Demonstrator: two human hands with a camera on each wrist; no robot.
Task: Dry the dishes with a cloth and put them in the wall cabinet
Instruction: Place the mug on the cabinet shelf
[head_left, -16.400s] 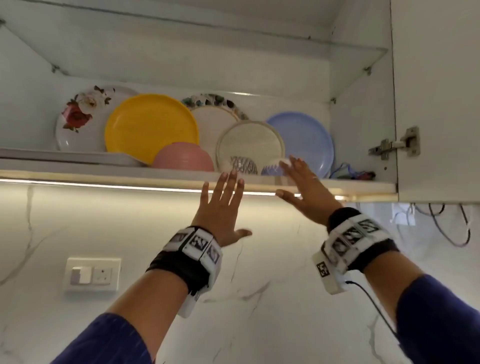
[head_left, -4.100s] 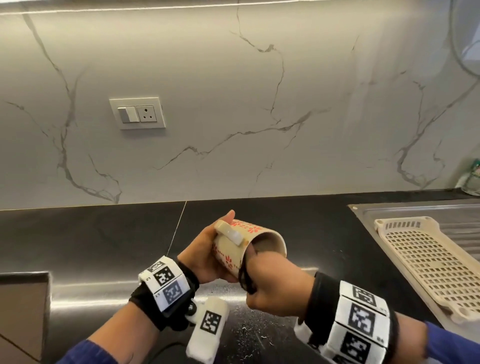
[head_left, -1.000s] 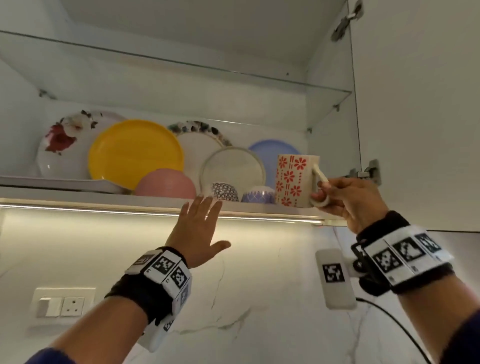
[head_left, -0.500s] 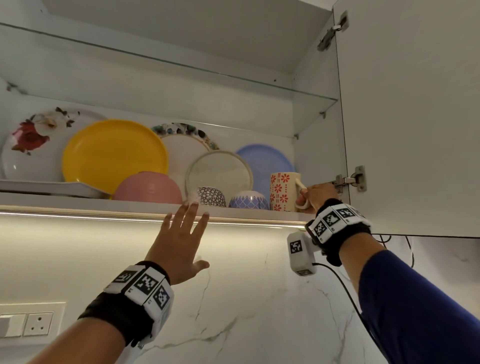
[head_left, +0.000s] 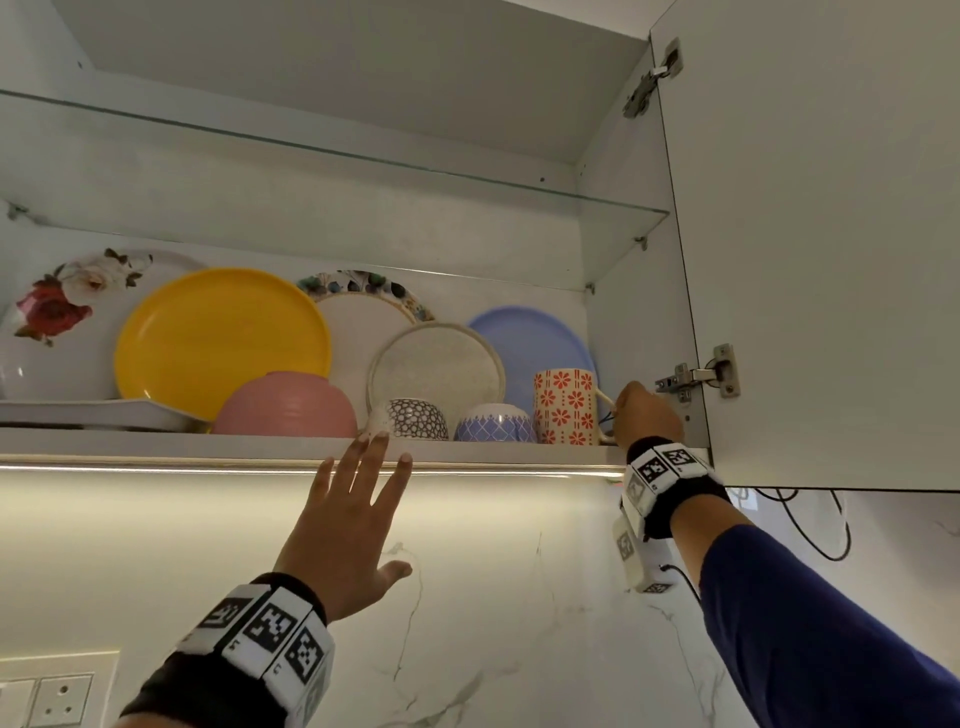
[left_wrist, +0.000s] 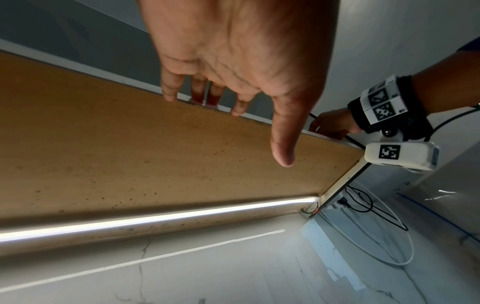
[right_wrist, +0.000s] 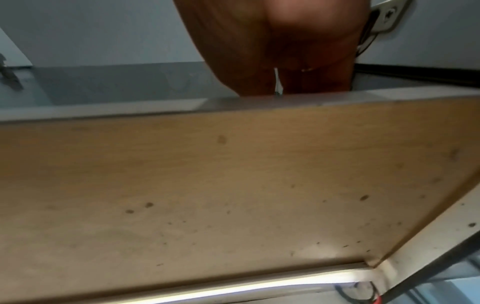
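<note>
A cream mug with red flowers (head_left: 565, 406) stands upright at the right end of the wall cabinet's lower shelf (head_left: 208, 446), beside a blue patterned bowl (head_left: 493, 423). My right hand (head_left: 644, 415) is inside the cabinet to the mug's right, fingers curled round its white handle (head_left: 604, 399). The right wrist view shows only my right hand (right_wrist: 285, 51) from below and a white sliver of the handle (right_wrist: 278, 82). My left hand (head_left: 358, 514) is open, fingers spread, fingertips (left_wrist: 168, 96) touching the shelf's front edge. No cloth is in view.
Behind the mug lean a blue plate (head_left: 540, 343), a speckled plate (head_left: 436, 364), a yellow plate (head_left: 223, 332) and a flowered plate (head_left: 52, 312). A pink bowl (head_left: 285, 405) and a dark patterned bowl (head_left: 415, 418) stand in front. The open door (head_left: 831, 234) hangs right; a glass shelf (head_left: 332, 150) spans above.
My right hand has carried the mug from in front of the shelf into the cabinet and set it down at the right end. My left hand has stayed at the shelf edge.
</note>
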